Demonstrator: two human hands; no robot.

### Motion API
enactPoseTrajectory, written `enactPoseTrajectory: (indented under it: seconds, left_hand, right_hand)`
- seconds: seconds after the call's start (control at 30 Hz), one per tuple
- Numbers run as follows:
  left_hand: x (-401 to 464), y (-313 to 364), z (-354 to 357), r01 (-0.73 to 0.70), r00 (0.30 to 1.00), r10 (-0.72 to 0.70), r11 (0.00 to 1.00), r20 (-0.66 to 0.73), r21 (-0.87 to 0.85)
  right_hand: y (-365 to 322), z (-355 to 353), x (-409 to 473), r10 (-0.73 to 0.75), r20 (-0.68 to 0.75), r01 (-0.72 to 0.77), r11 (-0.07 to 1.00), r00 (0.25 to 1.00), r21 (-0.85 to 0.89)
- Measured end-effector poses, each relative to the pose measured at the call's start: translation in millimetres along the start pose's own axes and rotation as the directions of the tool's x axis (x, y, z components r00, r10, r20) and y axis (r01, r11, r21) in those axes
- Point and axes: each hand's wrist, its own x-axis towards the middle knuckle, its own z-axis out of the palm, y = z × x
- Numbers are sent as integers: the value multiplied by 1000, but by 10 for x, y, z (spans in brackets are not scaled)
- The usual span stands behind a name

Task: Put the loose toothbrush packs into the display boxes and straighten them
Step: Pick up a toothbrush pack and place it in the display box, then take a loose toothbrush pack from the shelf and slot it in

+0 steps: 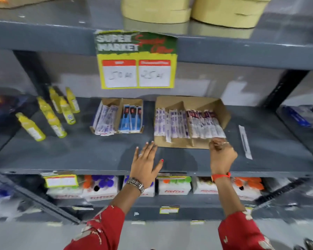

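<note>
A wide cardboard display box [222,109] lies on the grey shelf [90,152], filled with rows of white and purple toothbrush packs [177,126]. My right hand [221,155] pinches the front right corner of this box, fingers closed at the bottoms of the rightmost packs. My left hand [145,162] rests flat and spread on the shelf, fingertips touching the box's front left corner. A smaller two-part display box [118,114] stands to the left with white packs and blue packs. One loose toothbrush pack [245,141] lies on the shelf right of the wide box.
Several yellow bottles [51,116] stand at the shelf's left. A yellow price sign [136,59] hangs from the shelf above. Tan rolls [193,9] sit on the top shelf. White boxes with coloured caps [173,185] fill the shelf below.
</note>
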Motion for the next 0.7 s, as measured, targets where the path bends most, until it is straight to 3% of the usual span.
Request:
enactPoseTrajectory:
  seconds: [0.2,0.43,0.6,0.7]
  left_hand:
    - [123,541,293,-94,995,90,992,50,83]
    - [116,664,488,-90,994,77,981,84,174]
    - [106,684,488,-78,995,67,984,73,161]
    - [114,692,478,-71,995,59,985,78,157]
  right_hand:
    - [657,-384,517,149,-2,-148,978,989,-148]
    - [850,-459,845,141,226,-39,915,964,-402]
    - [837,-467,944,109,231,-4,910,967,-414]
    - [854,-512,973,165,171,-108,947,971,-301]
